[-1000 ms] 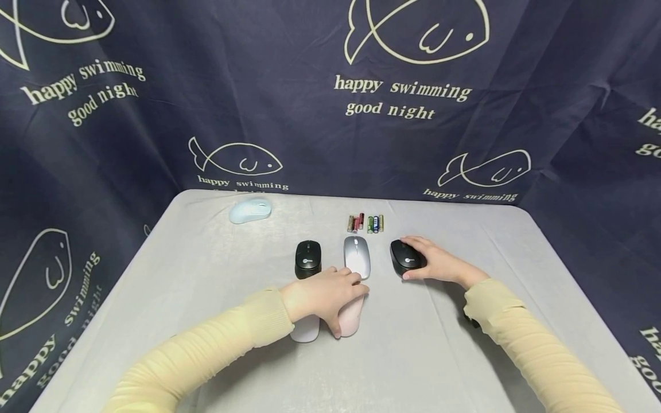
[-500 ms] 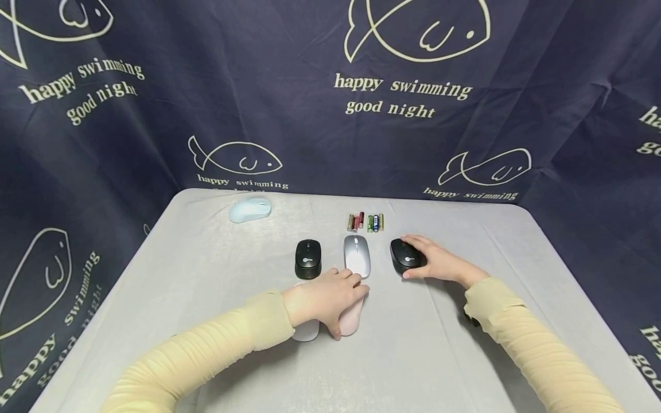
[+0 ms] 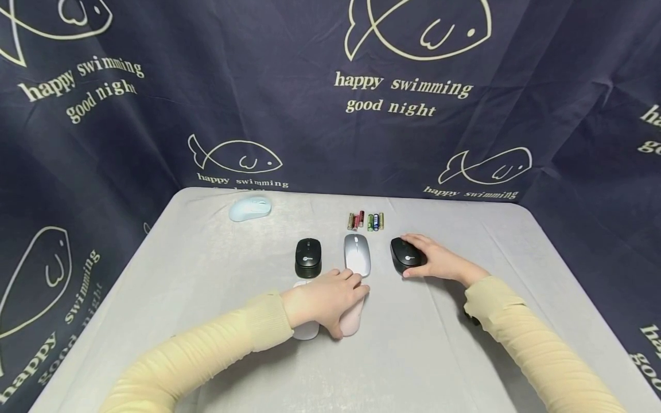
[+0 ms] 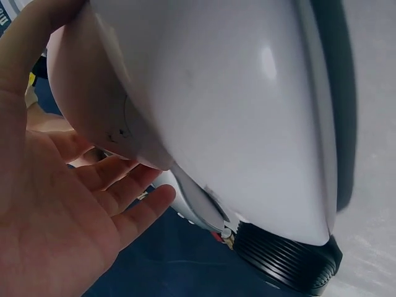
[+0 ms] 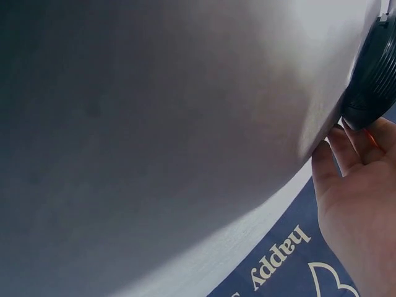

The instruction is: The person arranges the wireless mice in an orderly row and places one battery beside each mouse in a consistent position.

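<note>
In the head view my left hand (image 3: 327, 298) lies over a pink computer mouse (image 3: 353, 319), thumb on its near left side and fingers about its far end. A white mouse (image 3: 308, 330) sits partly hidden beneath that wrist; it looms large in the left wrist view, beside the pink mouse (image 4: 86, 80). Just beyond the left fingertips is a silver mouse (image 3: 357, 255). My right hand (image 3: 439, 264) grips a black mouse (image 3: 405, 255) from its right side, thumb at the near end. The right wrist view catches this mouse's ribbed side (image 5: 371, 80).
Another black mouse (image 3: 308, 258) stands left of the silver one. Several batteries (image 3: 375, 222) lie in two groups behind. A light blue mouse (image 3: 250, 209) rests at the back left of the table (image 3: 403, 355). Some dark object (image 3: 472, 319) shows partly under the right sleeve.
</note>
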Demonstrator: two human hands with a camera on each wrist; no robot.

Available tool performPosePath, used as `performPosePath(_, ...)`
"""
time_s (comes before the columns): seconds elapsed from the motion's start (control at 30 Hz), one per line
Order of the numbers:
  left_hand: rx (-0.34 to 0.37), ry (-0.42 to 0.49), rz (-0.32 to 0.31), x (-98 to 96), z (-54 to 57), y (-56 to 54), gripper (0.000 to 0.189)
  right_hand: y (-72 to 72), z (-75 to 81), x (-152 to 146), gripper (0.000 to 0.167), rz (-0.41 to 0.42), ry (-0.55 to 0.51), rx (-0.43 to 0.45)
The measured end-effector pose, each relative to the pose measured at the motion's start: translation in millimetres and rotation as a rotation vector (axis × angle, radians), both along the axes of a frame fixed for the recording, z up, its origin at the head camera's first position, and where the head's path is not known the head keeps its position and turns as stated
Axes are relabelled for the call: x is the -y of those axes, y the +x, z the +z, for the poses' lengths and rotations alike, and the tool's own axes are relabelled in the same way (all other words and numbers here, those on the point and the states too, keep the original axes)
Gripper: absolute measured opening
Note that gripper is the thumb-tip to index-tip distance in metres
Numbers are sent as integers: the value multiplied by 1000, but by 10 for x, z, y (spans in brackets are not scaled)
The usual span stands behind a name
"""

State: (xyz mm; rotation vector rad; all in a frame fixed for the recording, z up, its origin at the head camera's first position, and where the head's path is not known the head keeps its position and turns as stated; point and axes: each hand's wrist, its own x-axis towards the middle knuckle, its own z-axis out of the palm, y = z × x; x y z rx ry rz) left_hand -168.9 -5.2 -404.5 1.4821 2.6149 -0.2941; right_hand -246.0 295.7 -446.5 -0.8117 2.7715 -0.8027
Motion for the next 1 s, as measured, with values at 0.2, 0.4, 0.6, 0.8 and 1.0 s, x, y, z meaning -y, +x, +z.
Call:
performPosePath(0.2, 9, 14, 11, -50, 13, 46, 101, 1, -3, -6, 90, -1, 0, 1)
performPosePath(0.4, -3, 49, 32, -138, -6, 86, 103, 7, 4, 0, 90, -2, -1, 1)
performPosePath(0.6, -17, 70, 57, -214, -26, 110, 100, 9, 9, 2, 91, -8, 1, 11)
performPosePath(0.8, -21, 58, 72, -262, -42, 130, 100, -2, 3, 3, 91, 2, -8, 3)
performPosePath(1.0, -12, 55, 83, -272, -60, 147, 98, -7, 8, -3, 92, -5, 6, 8)
